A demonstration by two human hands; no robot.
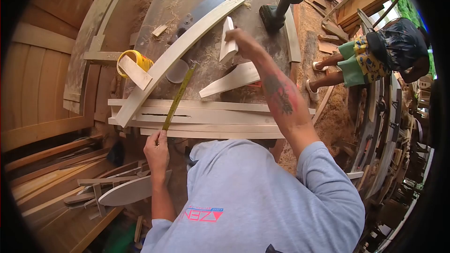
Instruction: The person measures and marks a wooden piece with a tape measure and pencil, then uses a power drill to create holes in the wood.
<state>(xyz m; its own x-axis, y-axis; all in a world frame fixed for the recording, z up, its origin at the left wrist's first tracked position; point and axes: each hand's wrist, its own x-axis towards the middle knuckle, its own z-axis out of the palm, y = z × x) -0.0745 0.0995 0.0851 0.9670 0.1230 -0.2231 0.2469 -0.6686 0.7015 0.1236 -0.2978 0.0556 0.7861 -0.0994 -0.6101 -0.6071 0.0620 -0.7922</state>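
Note:
My left hand (156,151) is closed on the yellow tape measure (177,98), whose blade slants up over the workbench. My right hand (242,43) reaches across the bench, its fingers closed around a short pale wooden block (228,49). A tapered piece of wood (230,80) lies below that block. To the left, a long curved wooden piece (180,51) runs diagonally across the bench and over several pale boards (211,116) at the near edge. A whitish round disc (177,71) rests beside the tape blade.
A cordless drill (281,7) stands at the far right of the bench, and a handsaw (213,1) lies at the far left. A yellow tub (138,59) with a wood scrap sits left. Another person (375,54) bends over on the right. Stacked lumber (56,173) lies lower left.

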